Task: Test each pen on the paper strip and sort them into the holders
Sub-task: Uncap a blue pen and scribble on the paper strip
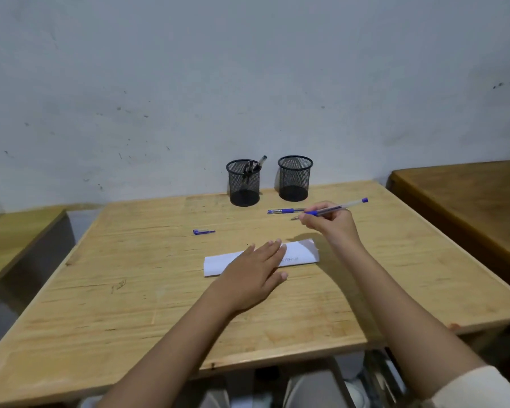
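A white paper strip (299, 254) with faint scribbles lies mid-table. My left hand (253, 270) rests flat on its left part, fingers spread. My right hand (331, 223) hovers beyond the strip's right end, shut on an uncapped blue pen (343, 206) whose tip points left and down. A second blue pen (283, 211), capped, lies on the table behind that hand. A loose blue cap (203, 231) lies to the left. Two black mesh holders stand at the back: the left holder (244, 187) has a few dark pens in it, the right holder (294, 179) looks empty.
The wooden table (130, 290) stands against a grey wall. A darker wooden table (468, 195) is close on the right, and another wooden surface (12, 234) sits lower on the left. Chair parts show under the near edge.
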The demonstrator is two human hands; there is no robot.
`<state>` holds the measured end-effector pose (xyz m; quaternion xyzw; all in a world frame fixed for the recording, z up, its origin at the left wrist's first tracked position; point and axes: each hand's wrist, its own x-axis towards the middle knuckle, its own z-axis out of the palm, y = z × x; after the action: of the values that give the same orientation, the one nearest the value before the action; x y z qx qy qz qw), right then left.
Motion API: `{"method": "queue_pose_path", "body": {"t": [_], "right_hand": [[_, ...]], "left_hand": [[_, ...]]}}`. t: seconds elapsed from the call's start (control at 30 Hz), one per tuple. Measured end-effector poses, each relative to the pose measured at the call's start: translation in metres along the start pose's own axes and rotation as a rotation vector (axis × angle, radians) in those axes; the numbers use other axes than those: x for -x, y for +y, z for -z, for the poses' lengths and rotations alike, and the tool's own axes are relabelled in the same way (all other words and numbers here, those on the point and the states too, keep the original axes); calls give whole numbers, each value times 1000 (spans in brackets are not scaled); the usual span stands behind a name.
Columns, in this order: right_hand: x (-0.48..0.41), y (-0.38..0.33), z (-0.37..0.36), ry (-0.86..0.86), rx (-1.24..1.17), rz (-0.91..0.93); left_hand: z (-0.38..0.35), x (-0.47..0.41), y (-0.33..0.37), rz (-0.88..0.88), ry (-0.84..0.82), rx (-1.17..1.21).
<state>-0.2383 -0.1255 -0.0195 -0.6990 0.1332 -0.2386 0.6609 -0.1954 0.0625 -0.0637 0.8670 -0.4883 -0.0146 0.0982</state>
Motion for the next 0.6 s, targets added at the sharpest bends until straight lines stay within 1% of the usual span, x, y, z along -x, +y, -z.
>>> {"method": "queue_pose_path", "body": {"t": [0.1, 0.23, 0.43, 0.6], "right_hand": [[6, 11, -2, 29, -26, -66], [8, 22, -3, 16, 24, -58], [-2, 29, -10, 13, 102, -37], [-8, 33, -13, 7, 57, -66]], "left_hand": [[-6, -2, 0, 42, -99, 39], [-5, -8, -7, 76, -147, 33], [-7, -17, -15, 97, -118, 42], [-10, -15, -16, 101, -77, 72]]}}
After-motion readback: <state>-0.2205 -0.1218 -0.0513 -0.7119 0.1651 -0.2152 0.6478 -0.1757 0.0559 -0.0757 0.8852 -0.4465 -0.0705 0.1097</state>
